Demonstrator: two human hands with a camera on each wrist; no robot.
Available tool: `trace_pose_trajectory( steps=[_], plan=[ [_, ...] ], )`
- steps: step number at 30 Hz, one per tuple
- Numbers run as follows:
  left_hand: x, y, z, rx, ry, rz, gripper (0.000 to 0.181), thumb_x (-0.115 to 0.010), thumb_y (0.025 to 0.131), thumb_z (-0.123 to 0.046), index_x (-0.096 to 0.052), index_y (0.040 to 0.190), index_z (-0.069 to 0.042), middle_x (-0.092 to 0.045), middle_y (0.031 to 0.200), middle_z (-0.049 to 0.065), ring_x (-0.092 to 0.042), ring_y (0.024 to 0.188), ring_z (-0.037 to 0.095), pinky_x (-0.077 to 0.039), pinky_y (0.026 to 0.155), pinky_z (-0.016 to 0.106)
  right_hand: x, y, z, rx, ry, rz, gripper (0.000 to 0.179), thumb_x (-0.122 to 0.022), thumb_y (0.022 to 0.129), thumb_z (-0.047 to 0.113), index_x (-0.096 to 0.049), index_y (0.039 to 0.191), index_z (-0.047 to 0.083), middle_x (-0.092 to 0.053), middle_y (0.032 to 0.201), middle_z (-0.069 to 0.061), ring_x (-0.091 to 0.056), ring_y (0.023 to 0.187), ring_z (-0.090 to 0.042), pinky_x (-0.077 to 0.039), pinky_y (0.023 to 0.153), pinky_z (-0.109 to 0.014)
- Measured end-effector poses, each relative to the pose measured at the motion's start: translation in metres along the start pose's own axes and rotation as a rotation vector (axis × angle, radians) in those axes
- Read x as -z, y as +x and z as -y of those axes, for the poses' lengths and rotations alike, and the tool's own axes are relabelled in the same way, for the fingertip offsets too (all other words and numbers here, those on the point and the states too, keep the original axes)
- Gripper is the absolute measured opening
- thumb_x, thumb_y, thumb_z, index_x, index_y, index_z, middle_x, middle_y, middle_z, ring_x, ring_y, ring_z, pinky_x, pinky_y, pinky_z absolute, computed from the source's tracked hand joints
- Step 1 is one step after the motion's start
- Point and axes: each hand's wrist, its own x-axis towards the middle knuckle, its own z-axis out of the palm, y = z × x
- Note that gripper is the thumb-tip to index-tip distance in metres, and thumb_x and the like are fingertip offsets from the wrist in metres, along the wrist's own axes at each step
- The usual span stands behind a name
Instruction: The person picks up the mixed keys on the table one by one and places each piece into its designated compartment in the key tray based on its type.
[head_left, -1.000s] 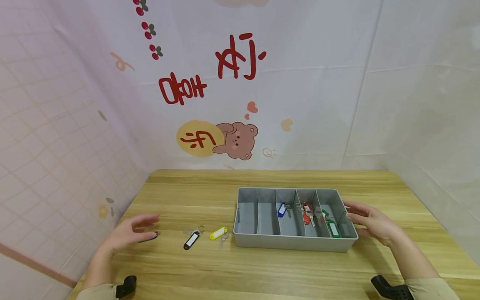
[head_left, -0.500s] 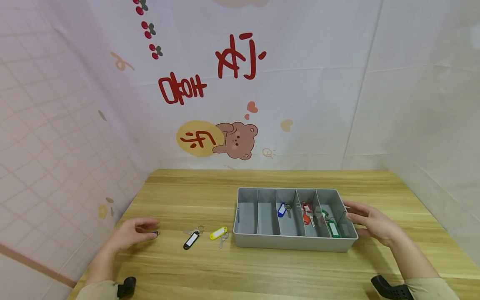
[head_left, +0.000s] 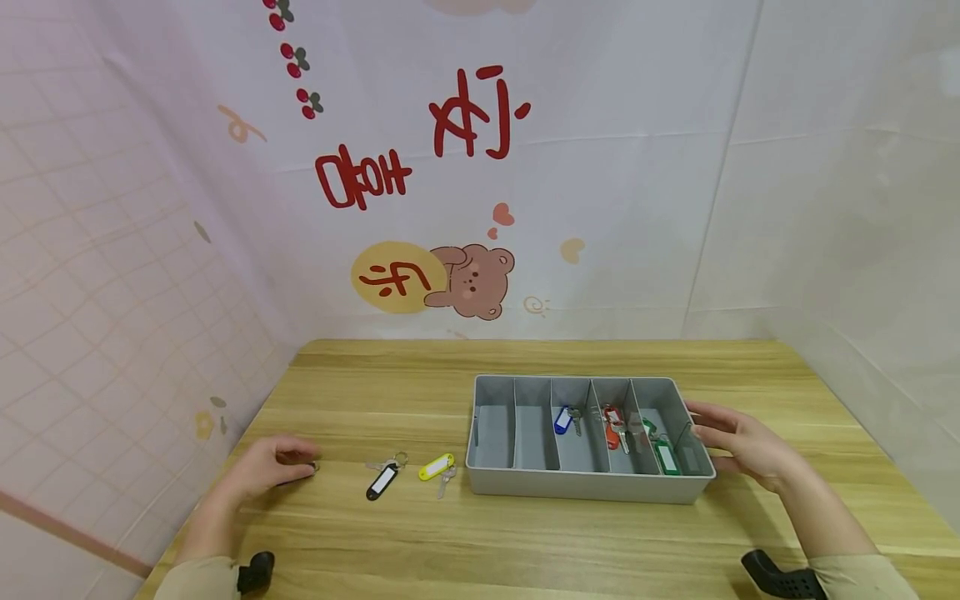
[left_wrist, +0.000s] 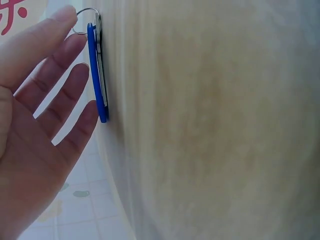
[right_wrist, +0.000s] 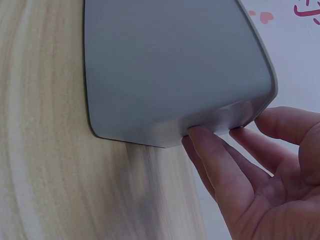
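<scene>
My left hand [head_left: 273,462] is low over the left part of the table, fingers slightly bent, at a blue key tag [left_wrist: 96,75]. In the left wrist view the tag lies along the wood with its metal ring [left_wrist: 86,20] by the thumb and index fingertips; in the head view the hand mostly covers it. My right hand [head_left: 738,442] rests its fingertips on the right end wall of a grey divided box [head_left: 585,483], the thumb at the rim. Blue [head_left: 563,420], red [head_left: 613,435] and green [head_left: 666,457] key tags lie in its middle and right compartments.
Between my left hand and the box lie a black key tag [head_left: 382,482] with a key and a yellow key tag [head_left: 437,467] with a key. The wooden table [head_left: 450,550] meets a printed curtain [head_left: 622,167] at the back and sides.
My left hand has lowered and shifted slightly right onto the blue key tag, covering more of it, and its fingers have drawn closer together. The right hand and the box stay put.
</scene>
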Motion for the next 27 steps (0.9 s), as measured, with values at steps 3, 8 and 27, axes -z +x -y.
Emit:
trace_pose_trajectory(
  steps=[3, 8, 27],
  plan=[
    [0.0004, 0.0005, 0.0011, -0.012, -0.026, 0.001, 0.021, -0.077, 0.085, -0.006, -0.073, 0.102, 0.006, -0.071, 0.100, 0.017, -0.065, 0.089, 0.010, -0.053, 0.073, 0.026, 0.0008, 0.0004, -0.0004, 0.000, 0.003, 0.006, 0.062, -0.051, 0.104, 0.010, -0.017, 0.149, -0.016, -0.054, 0.133, -0.005, -0.063, 0.106, -0.007, -0.056, 0.083, -0.039],
    [0.0014, 0.0016, 0.0035, -0.028, -0.045, 0.008, 0.017, -0.075, 0.086, -0.005, -0.073, 0.099, 0.006, -0.071, 0.099, 0.018, -0.064, 0.090, 0.007, -0.053, 0.073, 0.025, 0.0012, 0.0005, -0.0002, 0.003, 0.015, 0.012, 0.060, -0.050, 0.104, 0.008, -0.019, 0.149, -0.015, -0.054, 0.132, -0.003, -0.063, 0.106, -0.007, -0.056, 0.083, -0.039],
    [0.0009, 0.0003, -0.0012, 0.076, -0.008, 0.023, 0.007, -0.075, 0.087, -0.006, -0.075, 0.093, -0.002, -0.072, 0.092, 0.008, -0.064, 0.083, 0.010, -0.052, 0.073, 0.025, -0.0006, -0.0005, 0.0010, 0.001, -0.006, 0.007, 0.063, -0.050, 0.104, 0.010, -0.015, 0.149, -0.016, -0.051, 0.136, -0.014, -0.063, 0.107, -0.007, -0.056, 0.083, -0.040]
  ],
)
